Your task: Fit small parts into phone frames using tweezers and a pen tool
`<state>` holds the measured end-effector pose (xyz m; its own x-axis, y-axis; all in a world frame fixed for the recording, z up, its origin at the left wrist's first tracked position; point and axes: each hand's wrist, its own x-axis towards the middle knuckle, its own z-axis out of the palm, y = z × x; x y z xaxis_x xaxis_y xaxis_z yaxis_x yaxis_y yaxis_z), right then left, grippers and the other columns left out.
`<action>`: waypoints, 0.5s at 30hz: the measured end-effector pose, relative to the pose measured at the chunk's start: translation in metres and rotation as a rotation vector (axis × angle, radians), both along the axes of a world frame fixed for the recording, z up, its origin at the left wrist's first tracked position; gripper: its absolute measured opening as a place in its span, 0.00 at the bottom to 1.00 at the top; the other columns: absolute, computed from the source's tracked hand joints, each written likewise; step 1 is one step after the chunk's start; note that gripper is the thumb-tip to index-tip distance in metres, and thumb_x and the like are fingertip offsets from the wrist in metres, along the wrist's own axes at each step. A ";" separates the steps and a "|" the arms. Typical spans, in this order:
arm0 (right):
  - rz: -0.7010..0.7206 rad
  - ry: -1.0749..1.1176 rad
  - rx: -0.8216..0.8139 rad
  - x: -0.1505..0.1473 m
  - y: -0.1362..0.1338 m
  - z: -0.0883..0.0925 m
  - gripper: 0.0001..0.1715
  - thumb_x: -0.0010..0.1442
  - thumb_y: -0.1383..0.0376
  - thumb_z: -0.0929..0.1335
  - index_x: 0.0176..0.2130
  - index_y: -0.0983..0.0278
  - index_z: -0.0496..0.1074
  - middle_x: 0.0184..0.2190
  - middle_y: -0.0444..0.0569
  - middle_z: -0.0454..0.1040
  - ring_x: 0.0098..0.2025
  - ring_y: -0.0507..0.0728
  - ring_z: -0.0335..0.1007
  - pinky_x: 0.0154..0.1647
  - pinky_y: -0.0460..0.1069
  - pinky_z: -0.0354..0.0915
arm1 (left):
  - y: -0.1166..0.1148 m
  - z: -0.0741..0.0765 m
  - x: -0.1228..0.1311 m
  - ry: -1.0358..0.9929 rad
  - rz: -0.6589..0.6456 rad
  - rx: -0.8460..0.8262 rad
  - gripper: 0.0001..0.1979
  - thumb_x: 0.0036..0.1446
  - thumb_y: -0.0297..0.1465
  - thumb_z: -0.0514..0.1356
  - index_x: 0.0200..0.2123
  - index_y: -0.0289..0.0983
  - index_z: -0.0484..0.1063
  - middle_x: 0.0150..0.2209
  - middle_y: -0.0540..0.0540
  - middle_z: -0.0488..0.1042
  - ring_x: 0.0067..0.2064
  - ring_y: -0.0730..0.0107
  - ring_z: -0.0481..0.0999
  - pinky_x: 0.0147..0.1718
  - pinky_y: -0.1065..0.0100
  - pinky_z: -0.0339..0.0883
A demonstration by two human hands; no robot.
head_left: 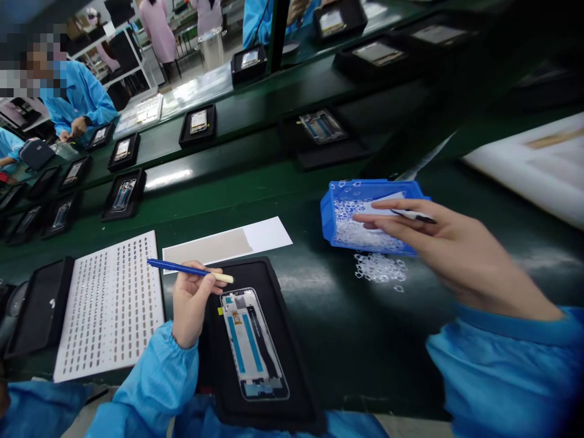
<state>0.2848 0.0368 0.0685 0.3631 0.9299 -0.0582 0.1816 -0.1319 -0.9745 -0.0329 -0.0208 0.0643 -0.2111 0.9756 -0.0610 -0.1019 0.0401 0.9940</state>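
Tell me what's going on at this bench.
A person in blue sleeves works at a green bench. The left hand holds a blue pen near a phone frame lying in a black tray. The right hand pinches a dark tool over a blue bin of clear bits; some bits lie spilled beside it.

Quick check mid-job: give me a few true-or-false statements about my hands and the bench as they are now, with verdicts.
1. The left hand holds a blue pen. True.
2. The phone frame lies in the blue bin. False: it lies in a black tray beside the left hand.
3. The right hand is over the blue bin, holding a thin dark tool. True.
4. The dotted white sheet lies right of the phone frame. False: it lies to its left.
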 end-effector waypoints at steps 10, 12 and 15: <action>0.308 0.012 0.050 -0.073 -0.038 -0.019 0.14 0.52 0.56 0.72 0.38 0.60 0.73 0.33 0.50 0.79 0.39 0.63 0.77 0.42 0.59 0.72 | -0.010 -0.009 0.000 0.184 -0.120 0.000 0.15 0.55 0.38 0.65 0.37 0.37 0.65 0.35 0.43 0.81 0.33 0.65 0.82 0.29 0.71 0.76; 0.486 -0.106 0.108 -0.095 -0.044 -0.034 0.10 0.57 0.59 0.68 0.41 0.59 0.73 0.36 0.49 0.79 0.40 0.62 0.76 0.39 0.57 0.70 | -0.014 -0.013 0.000 0.303 -0.148 0.021 0.12 0.57 0.36 0.64 0.37 0.36 0.66 0.36 0.42 0.81 0.36 0.63 0.82 0.32 0.69 0.77; 0.616 -0.316 0.225 -0.120 -0.048 -0.050 0.12 0.59 0.68 0.64 0.41 0.58 0.73 0.37 0.48 0.78 0.38 0.61 0.72 0.37 0.55 0.65 | -0.016 -0.020 0.000 0.482 -0.196 0.070 0.08 0.59 0.34 0.62 0.38 0.36 0.69 0.37 0.42 0.80 0.37 0.64 0.82 0.33 0.69 0.77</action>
<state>0.1649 -0.0112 0.0186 -0.2620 0.9482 0.1799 0.4359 0.2826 -0.8545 -0.0332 -0.0371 0.0446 -0.0124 0.9978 0.0652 0.3707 -0.0560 0.9271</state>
